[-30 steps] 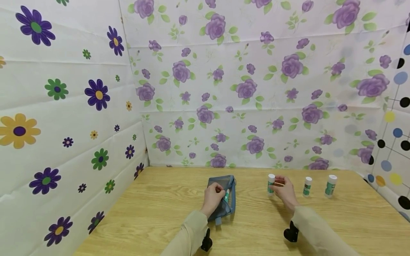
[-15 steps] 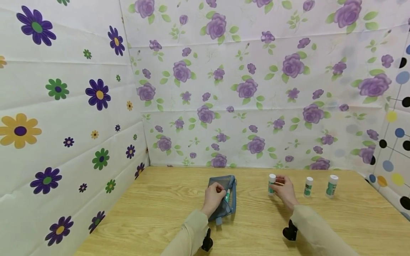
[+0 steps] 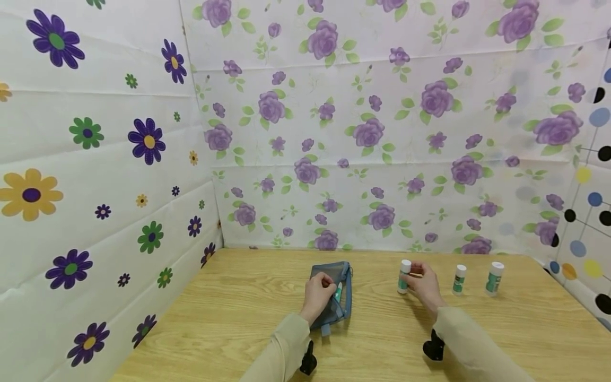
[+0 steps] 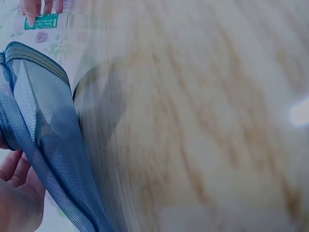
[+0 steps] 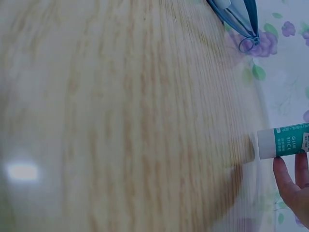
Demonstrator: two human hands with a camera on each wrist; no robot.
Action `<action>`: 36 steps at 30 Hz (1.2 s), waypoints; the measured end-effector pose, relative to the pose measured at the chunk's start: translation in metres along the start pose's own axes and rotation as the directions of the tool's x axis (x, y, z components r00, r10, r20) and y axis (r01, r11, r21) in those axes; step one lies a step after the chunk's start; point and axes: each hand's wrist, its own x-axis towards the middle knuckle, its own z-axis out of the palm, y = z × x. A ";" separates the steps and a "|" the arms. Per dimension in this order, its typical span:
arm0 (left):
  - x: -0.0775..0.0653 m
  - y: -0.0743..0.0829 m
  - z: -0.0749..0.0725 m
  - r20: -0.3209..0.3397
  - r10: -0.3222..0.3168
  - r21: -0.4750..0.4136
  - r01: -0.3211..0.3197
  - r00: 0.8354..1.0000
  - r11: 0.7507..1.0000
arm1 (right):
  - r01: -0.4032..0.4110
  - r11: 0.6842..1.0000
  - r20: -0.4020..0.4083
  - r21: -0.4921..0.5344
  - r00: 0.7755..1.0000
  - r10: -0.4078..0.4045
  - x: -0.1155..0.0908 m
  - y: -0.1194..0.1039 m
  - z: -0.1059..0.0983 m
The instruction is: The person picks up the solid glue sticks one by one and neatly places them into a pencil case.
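Observation:
My left hand (image 3: pixel 318 298) pinches the edge of a blue mesh zip pouch (image 3: pixel 330 269) and holds its mouth apart. Inside the pouch lies a green and white stick (image 3: pixel 338 293), partly hidden by the mesh. To the right, my right hand (image 3: pixel 425 286) grips a glue stick (image 3: pixel 404 277) with a white cap and green label. It stands almost upright, leaning slightly, with its base close over the table. In the right wrist view, fingers (image 5: pixel 285 181) touch the label of this glue stick (image 5: pixel 287 141). The left wrist view shows the pouch mesh (image 4: pixel 58 125) in front of my left fingers.
Two more glue sticks, a slim one (image 3: pixel 459 280) and a thicker one (image 3: pixel 494 278), stand upright right of my right hand. The wooden table (image 3: pixel 229 313) ends at a flowered cloth (image 3: pixel 305 132) behind and another cloth (image 3: pixel 110 212) at the left.
The glue stick in my right hand has tilted a little, its lower end shifting left. My left hand and the pouch stay where they were.

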 end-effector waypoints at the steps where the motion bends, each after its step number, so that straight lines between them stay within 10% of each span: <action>1: 0.000 0.000 0.000 0.001 -0.003 0.000 0.003 1.000 1.000 | 0.000 1.000 0.004 0.004 1.000 0.000 0.000 0.000 0.000; 15: -0.001 -0.003 0.001 -0.003 -0.017 0.001 0.017 1.000 1.000 | 0.045 0.996 0.040 0.083 0.998 -0.048 0.012 0.027 -0.003; 23: 0.000 -0.001 0.000 -0.010 -0.017 -0.003 0.017 1.000 1.000 | -0.011 0.997 0.089 0.081 0.996 0.004 -0.011 -0.015 0.002; 36: 0.001 0.000 -0.001 0.000 -0.012 -0.007 0.012 1.000 1.000 | -0.029 0.990 0.110 0.141 0.994 0.013 -0.014 -0.025 0.012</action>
